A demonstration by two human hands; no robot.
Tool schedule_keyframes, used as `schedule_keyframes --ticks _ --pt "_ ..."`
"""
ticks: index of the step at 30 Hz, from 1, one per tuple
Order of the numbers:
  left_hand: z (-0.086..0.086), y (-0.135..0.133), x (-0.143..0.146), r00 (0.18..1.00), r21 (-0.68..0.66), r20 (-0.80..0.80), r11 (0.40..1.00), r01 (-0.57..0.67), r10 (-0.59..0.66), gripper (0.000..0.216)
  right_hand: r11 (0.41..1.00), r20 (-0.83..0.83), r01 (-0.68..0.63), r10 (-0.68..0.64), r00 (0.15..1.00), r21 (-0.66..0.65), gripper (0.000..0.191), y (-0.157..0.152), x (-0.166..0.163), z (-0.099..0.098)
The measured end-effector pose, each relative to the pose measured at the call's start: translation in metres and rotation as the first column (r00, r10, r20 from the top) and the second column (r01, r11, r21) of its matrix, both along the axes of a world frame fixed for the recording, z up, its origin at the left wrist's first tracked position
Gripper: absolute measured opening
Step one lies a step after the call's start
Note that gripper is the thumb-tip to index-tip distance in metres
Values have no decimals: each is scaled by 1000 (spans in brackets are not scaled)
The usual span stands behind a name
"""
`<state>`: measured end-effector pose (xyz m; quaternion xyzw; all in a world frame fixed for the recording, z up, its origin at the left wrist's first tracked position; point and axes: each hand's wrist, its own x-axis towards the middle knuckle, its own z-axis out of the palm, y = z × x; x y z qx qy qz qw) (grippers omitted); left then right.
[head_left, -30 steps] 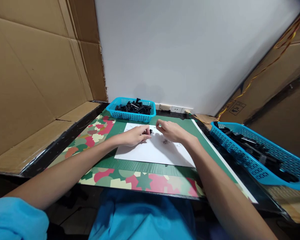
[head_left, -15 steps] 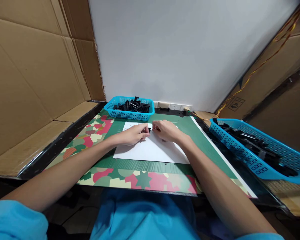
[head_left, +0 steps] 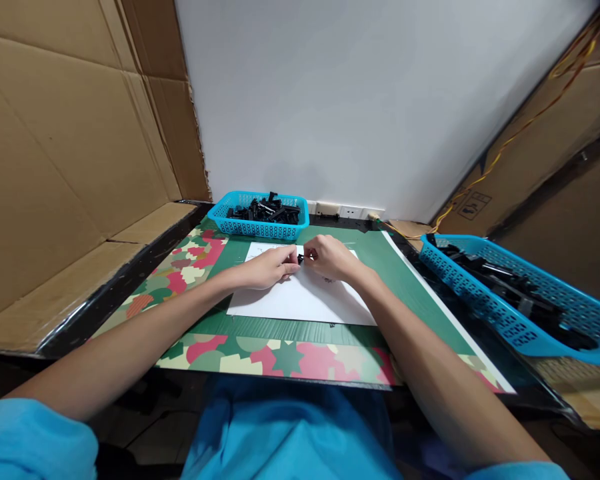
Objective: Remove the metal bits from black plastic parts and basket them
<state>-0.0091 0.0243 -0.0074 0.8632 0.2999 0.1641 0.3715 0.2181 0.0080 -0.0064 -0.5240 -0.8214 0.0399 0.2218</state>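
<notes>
Over a white sheet of paper (head_left: pixel 300 307), my two hands meet at a small black part (head_left: pixel 301 259). My left hand (head_left: pixel 273 266) pinches this part between thumb and fingers. From the other side, my right hand (head_left: pixel 330 257) has its thumb and fingertips closed together right beside it. Whatever the right fingertips hold is too small to make out. Tiny dark pieces (head_left: pixel 329 280) lie on the paper under the right hand, partly in its shadow.
A blue basket (head_left: pixel 260 230) of black plastic parts stands at the back of the green patterned mat (head_left: pixel 280 333). Another blue basket (head_left: pixel 510 327) with longer black parts sits to the right. Wall sockets (head_left: pixel 351 212) and a yellow cable (head_left: pixel 510 143) are behind; cardboard (head_left: pixel 70 147) walls the left.
My right hand has lifted slightly, its fingers curling at the black part. My left hand stays in almost the same place, still pinching it.
</notes>
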Motion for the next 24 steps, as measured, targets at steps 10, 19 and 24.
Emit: schedule_keyframes --ticks 10,19,24 --pt "-3 0 0 1000 -14 11 1000 -4 4 15 997 -141 -78 74 987 -24 12 11 10 -5" --pt "-3 1 0 1000 -26 10 1000 -1 1 14 996 -151 -64 53 987 -67 14 11 11 -4" --pt "-6 2 0 999 45 -31 999 -19 20 11 992 -181 -61 41 983 -111 17 12 14 -2"
